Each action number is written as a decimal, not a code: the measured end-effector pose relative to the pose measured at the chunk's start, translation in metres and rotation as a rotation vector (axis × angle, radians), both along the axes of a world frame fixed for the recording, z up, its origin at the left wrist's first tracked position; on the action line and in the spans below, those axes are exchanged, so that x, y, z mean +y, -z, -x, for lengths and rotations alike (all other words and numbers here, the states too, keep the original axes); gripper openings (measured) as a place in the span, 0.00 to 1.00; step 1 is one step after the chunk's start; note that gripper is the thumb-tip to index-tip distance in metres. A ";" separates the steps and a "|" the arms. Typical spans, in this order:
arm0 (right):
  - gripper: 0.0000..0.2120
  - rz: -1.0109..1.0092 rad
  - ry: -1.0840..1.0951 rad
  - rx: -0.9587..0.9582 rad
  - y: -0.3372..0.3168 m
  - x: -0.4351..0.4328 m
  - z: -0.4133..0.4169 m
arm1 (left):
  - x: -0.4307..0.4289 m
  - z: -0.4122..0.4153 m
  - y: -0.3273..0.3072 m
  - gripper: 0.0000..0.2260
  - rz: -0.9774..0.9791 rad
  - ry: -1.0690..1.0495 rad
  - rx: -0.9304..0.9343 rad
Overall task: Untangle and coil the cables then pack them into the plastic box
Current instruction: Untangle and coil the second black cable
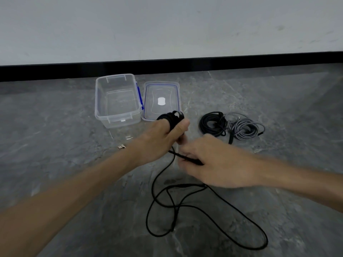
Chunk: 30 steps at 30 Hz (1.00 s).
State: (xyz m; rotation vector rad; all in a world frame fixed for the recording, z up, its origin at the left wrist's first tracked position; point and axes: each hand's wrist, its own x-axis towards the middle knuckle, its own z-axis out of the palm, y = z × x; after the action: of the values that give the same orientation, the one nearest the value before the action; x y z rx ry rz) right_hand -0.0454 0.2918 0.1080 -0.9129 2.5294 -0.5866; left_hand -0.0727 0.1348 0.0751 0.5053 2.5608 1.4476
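In front of the box (pixel 117 101), the right hand (pixel 213 162) was blurred, hiding part of the black cable (pixel 152 184). A small object (pixel 121 146) near the box's front was too small to identify.

The floor (pixel 74 117) is mottled grey stone with pale veins, below a black skirting (pixel 185 66). The plastic box (pixel 104 115) is clear; its lid (pixel 146 101) is blue-edged. One cable (pixel 159 193) is black, another (pixel 245 130) light grey.
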 end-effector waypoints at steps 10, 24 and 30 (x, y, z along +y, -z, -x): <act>0.08 -0.134 -0.184 0.321 -0.038 0.019 0.032 | -0.006 -0.007 -0.006 0.36 -0.011 0.375 -0.378; 0.10 0.026 -0.021 0.411 -0.009 0.037 0.049 | -0.008 -0.011 -0.002 0.28 -0.144 0.325 -0.481; 0.03 0.263 0.269 0.025 -0.012 0.034 0.043 | -0.004 -0.015 -0.003 0.22 -0.214 0.226 -0.583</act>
State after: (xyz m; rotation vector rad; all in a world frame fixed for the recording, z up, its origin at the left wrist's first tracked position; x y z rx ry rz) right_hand -0.0885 0.3261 0.1197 -0.6678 2.6600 -1.0150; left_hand -0.0580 0.1310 0.0779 0.3215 1.8533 1.5162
